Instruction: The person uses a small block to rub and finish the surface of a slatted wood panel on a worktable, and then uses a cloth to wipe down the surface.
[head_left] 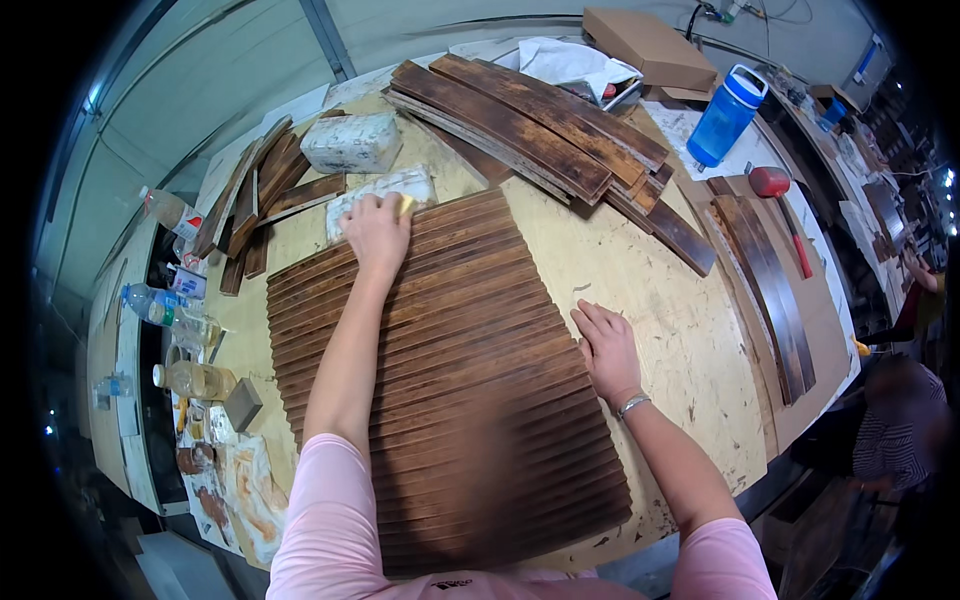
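Bracing matters; right hand (608,352) open at the panel (470,310)'s right edge; left hand (378,232) closed on a yellow pad (407,205) at its far edge; panel lies mid-table (690,340), reaching toward the near edge; I'd work along the ribs, pressure even.

A pale grey-green wall (215,100) curves across the upper left, broken by a darker upright post (327,40). On the upper right, loose wires (775,15) run along a grey wall (825,45). The light-topped table (685,330) fills the middle, and a cluttered second table (848,165) stretches along the right. Beyond it the room falls dark, dotted with small bright lights (949,178); another bright spot (94,94) shines at the upper left.
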